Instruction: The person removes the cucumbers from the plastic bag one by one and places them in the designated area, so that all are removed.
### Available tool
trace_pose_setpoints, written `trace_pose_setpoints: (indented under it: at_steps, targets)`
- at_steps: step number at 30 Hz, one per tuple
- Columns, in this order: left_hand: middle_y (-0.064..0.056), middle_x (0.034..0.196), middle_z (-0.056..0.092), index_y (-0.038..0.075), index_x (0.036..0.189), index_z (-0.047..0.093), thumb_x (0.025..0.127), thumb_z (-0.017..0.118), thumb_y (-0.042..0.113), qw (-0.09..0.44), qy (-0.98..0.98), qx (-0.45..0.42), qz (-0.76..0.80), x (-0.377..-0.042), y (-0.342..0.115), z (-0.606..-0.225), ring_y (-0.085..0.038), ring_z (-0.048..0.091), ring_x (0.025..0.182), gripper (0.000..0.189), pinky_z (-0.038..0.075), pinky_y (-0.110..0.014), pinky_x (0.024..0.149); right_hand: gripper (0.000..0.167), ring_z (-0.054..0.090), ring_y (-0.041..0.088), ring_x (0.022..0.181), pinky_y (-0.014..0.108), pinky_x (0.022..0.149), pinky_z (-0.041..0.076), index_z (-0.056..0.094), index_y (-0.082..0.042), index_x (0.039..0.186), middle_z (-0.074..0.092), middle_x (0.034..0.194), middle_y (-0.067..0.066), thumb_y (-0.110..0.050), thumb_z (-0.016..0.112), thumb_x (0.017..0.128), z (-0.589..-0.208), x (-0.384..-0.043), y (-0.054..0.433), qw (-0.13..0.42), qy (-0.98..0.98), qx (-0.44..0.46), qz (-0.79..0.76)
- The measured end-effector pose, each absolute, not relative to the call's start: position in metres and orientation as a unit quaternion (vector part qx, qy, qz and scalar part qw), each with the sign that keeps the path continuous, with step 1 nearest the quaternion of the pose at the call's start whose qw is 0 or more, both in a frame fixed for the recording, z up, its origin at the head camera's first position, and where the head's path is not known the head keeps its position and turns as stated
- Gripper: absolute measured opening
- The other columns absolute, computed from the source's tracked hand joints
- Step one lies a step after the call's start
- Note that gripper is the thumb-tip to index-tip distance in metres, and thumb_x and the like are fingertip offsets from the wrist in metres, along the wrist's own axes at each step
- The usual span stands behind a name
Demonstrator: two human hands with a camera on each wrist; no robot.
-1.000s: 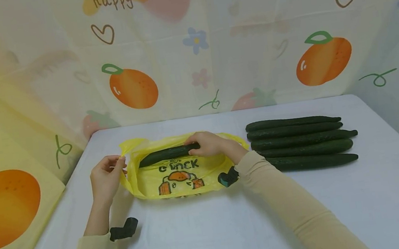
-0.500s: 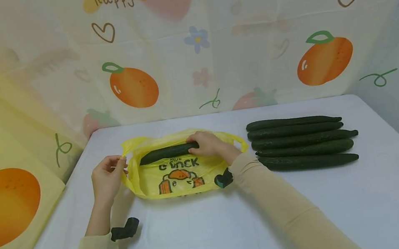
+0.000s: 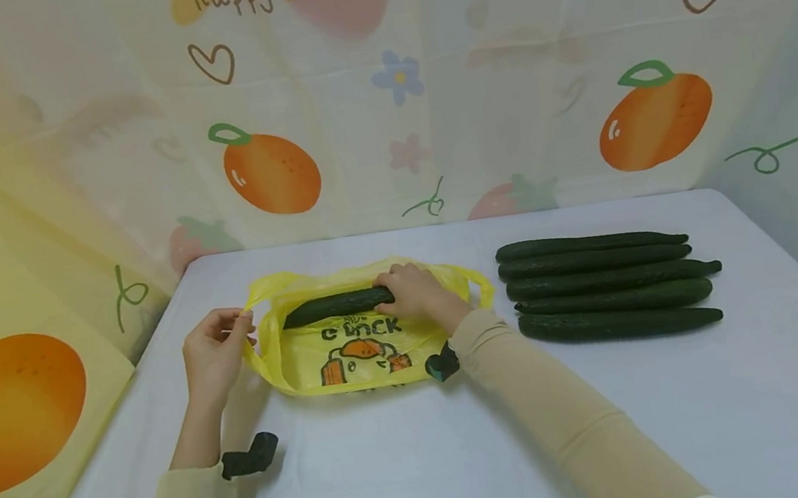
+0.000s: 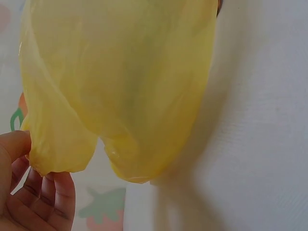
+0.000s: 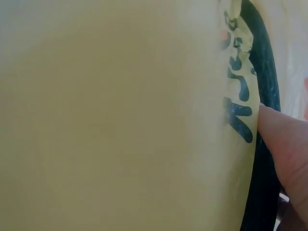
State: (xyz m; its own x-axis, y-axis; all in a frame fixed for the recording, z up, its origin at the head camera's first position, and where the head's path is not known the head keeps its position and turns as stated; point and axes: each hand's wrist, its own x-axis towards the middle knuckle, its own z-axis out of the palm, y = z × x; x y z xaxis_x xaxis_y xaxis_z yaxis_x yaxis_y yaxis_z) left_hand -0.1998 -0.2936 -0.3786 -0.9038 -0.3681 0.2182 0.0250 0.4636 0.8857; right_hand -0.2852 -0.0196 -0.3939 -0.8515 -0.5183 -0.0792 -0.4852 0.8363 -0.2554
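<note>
A yellow plastic bag [image 3: 309, 370] with a printed duck-like figure lies on its side on the table. My left hand [image 3: 214, 353] pinches the bag's left handle between thumb and fingers; in the left wrist view the handle [image 4: 62, 154] is stretched by that hand [image 4: 38, 192]. Inside the bag's open mouth lies a dark green cucumber [image 3: 331, 307]. My right hand [image 3: 415, 290] grips the right end of this cucumber. The right wrist view has the thumb [image 5: 284, 139] against the cucumber [image 5: 264, 62], with the bag's printed wall beside it.
Several cucumbers [image 3: 607, 279] lie side by side in a row right of the bag. The white table [image 3: 398, 468] ends at a patterned cloth backdrop [image 3: 352, 120]. Each wrist carries a small black camera mount [image 3: 250, 455].
My right forearm has shifted slightly left, with the hand staying on the cucumber in the bag. The left hand has kept its pinch on the handle. The head view has moved slightly.
</note>
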Motion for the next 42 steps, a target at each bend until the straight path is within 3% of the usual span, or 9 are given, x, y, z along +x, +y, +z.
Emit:
trace_pose_setpoints:
  at_steps: [7,15,21,27,34,42]
  targets:
    - [0.015,0.065,0.059,0.003,0.097,0.064,0.087,0.063,0.025,0.187,-0.84,0.107,-0.498,-0.199,-0.292,-0.375,-0.001,0.059,0.056,0.024,0.047,-0.014,0.049,0.047,0.049,0.025,0.113,0.043,0.089,0.044,0.047,-0.022,0.133,0.05,0.127,0.004,-0.044,0.052,0.091,-0.393,-0.282,-0.02,0.068,0.958,-0.258,-0.103]
    - [0.016,0.066,0.059,0.003,0.096,0.063,0.088,0.062,0.024,0.191,-0.844,0.102,-0.491,-0.198,-0.293,-0.374,-0.001,0.058,0.055,0.023,0.048,-0.014,0.05,0.043,0.058,0.022,0.097,0.039,0.078,0.049,0.043,-0.015,0.129,0.056,0.119,0.004,-0.036,0.051,0.093,-0.393,-0.28,-0.022,0.056,0.952,-0.28,-0.109]
    - [0.017,0.065,0.059,0.005,0.095,0.064,0.088,0.061,0.027,0.192,-0.849,0.106,-0.48,-0.198,-0.293,-0.371,-0.001,0.058,0.055,0.023,0.047,-0.014,0.048,0.044,0.058,0.021,0.102,0.041,0.082,0.048,0.04,-0.014,0.13,0.054,0.124,0.004,-0.033,0.052,0.093,-0.392,-0.278,-0.022,0.069,0.951,-0.275,-0.126]
    - [0.016,0.065,0.059,0.004,0.096,0.064,0.088,0.062,0.027,0.192,-0.847,0.106,-0.484,-0.196,-0.292,-0.369,-0.001,0.058,0.056,0.025,0.047,-0.014,0.049,0.046,0.051,0.023,0.113,0.048,0.088,0.044,0.035,-0.02,0.136,0.046,0.133,0.004,-0.03,0.052,0.094,-0.391,-0.275,-0.021,0.065,0.947,-0.284,-0.138]
    - [0.014,0.066,0.059,0.003,0.096,0.064,0.088,0.062,0.025,0.19,-0.843,0.107,-0.491,-0.196,-0.291,-0.37,-0.001,0.058,0.056,0.024,0.047,-0.013,0.049,0.044,0.047,0.022,0.111,0.041,0.084,0.046,0.041,-0.023,0.134,0.047,0.125,0.005,-0.026,0.055,0.092,-0.388,-0.272,-0.02,0.039,0.936,-0.319,-0.145]
    - [0.011,0.068,0.061,0.006,0.095,0.064,0.088,0.062,0.027,0.195,-0.846,0.108,-0.484,-0.196,-0.296,-0.372,-0.004,0.058,0.058,0.023,0.047,-0.013,0.05,0.042,0.046,0.022,0.11,0.041,0.084,0.044,0.042,-0.019,0.132,0.046,0.124,0.005,-0.022,0.055,0.092,-0.384,-0.269,-0.018,0.028,0.924,-0.344,-0.163]
